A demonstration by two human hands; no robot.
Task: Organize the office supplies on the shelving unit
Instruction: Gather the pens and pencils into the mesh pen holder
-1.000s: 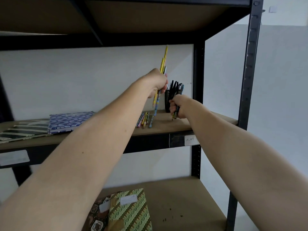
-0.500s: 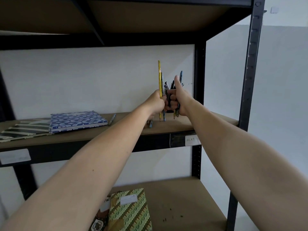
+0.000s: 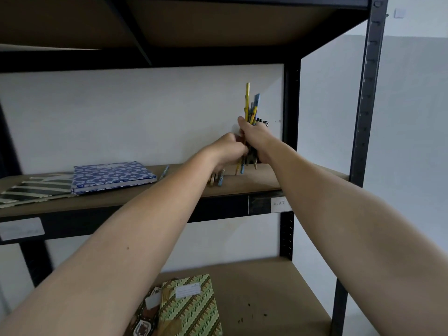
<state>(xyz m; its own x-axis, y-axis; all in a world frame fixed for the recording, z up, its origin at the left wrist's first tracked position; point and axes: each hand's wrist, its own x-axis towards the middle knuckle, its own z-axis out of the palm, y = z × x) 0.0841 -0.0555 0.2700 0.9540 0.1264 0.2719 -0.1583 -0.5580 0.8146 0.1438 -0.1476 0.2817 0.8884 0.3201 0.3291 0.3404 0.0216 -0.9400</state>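
Bare forearms (image 3: pixel 126 251), no sleeves

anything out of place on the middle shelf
A lone pen lies loose beside the blue notebook, and a few pencils lie scattered under the left hand, apart from the bundle held by both hands.

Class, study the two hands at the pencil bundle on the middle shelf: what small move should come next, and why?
Probably lower the bundle of pencils into the black pen holder behind it. Both the left hand and right hand grip the bundle upright, tips just above the shelf; loose pencils lie nearby.
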